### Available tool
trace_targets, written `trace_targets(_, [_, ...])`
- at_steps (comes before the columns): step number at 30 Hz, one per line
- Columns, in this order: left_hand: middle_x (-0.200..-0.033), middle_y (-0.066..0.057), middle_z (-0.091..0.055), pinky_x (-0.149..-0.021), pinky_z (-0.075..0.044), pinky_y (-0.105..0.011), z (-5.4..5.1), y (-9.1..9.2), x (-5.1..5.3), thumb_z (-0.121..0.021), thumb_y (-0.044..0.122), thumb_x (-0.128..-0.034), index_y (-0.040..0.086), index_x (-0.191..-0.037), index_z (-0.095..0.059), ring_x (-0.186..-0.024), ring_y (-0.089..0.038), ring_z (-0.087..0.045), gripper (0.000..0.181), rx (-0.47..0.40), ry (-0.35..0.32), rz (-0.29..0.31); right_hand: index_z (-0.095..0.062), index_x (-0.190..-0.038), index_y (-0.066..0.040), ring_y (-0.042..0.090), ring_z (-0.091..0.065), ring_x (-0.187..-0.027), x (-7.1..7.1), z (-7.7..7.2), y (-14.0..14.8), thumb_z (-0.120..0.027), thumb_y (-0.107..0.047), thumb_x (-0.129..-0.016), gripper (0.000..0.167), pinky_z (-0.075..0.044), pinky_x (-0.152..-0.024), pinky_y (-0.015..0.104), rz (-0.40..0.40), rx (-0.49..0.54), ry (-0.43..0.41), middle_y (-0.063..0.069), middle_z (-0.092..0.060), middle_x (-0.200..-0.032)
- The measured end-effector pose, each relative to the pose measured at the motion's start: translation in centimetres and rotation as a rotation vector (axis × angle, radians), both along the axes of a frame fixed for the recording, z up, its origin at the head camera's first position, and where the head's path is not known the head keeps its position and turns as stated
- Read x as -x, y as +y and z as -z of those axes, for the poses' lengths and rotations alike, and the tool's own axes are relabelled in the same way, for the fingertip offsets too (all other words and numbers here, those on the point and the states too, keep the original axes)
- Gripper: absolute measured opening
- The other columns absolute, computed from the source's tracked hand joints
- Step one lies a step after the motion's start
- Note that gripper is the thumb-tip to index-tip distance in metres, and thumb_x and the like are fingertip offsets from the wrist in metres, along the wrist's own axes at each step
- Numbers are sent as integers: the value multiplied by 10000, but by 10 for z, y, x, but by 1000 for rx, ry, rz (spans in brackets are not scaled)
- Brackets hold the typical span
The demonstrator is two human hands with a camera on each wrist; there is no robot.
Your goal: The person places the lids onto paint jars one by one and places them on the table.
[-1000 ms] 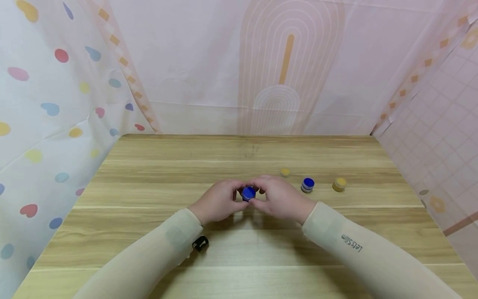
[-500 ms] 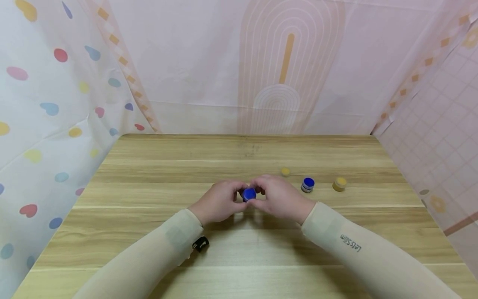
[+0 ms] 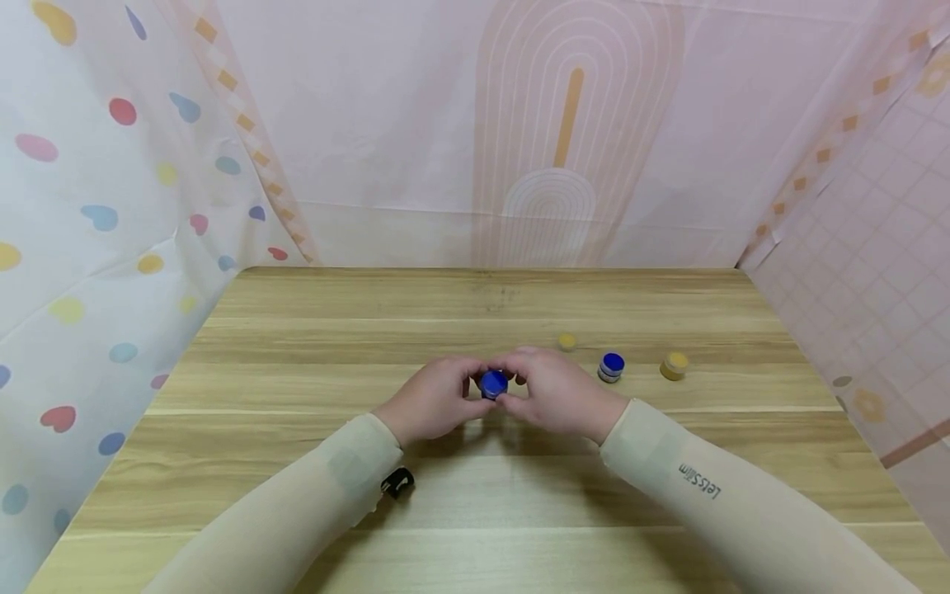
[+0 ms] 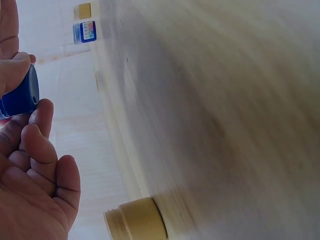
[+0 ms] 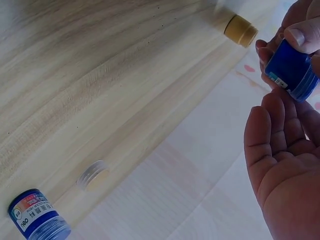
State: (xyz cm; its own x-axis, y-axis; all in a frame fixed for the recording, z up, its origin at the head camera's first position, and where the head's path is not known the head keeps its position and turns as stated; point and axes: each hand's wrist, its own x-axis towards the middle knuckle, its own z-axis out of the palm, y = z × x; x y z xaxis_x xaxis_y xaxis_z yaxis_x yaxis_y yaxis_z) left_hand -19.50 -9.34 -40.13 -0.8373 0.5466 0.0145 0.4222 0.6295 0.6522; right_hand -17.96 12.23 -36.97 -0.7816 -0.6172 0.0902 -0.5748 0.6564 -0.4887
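Note:
A small blue paint jar is raised above the table between both hands. My left hand pinches it from the left with thumb and fingertips. From the right, my right hand grips the same jar, the fingertips of the two hands almost meeting. Both wrist views show the jar tilted, its blue wall partly covered by fingers. A lidless-looking yellow jar stands on the table near the left hand; the head view does not show it.
Right of the hands stand another blue jar and a yellow jar. Behind them lies a small yellow-topped lid. A black item sits at the left wrist. Patterned cloth hangs behind the wooden table.
Between the fingers, the blue jar's top tips slightly and then comes back. Both hands and the things on the table keep nearly the same places.

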Motion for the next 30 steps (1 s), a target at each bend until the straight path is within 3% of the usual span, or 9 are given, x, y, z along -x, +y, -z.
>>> trace_targets(5, [-786,10,-618,-550,-414,-244,1,0,0,-828,243,-917,138,-1153,-734,-629,-102,-504,275,6,10,3,-685,-1347,-94,231,-680,-1020,0,0,0,-773,-190,-966,403,-564,-887,319,10,-8,-8,24,-726,-1201])
trace_targets(12, [-866,49,-652,-622,-454,-250,3,1,1,-817,229,-916,175,-1111,-736,-701,-106,-536,217,21,39,22,-713,-1145,-89,234,-664,-951,-1,3,-2,-826,-268,-932,301,-546,-832,328,66,-6,-38,29,-710,-1038])
trace_targets(19, [-820,19,-630,-595,-441,-255,3,0,1,-811,234,-920,149,-1085,-715,-673,-110,-526,210,26,30,11,-685,-1327,-88,228,-690,-1015,-1,4,-1,-819,-244,-935,442,-569,-871,334,32,2,4,29,-728,-1176])
trace_targets(30, [-745,14,-594,-538,-403,-244,2,-1,1,-817,251,-924,152,-1088,-719,-606,-90,-491,215,0,-9,5,-677,-1358,-89,224,-689,-996,0,1,0,-770,-186,-964,416,-572,-869,309,8,-20,6,30,-728,-1196])
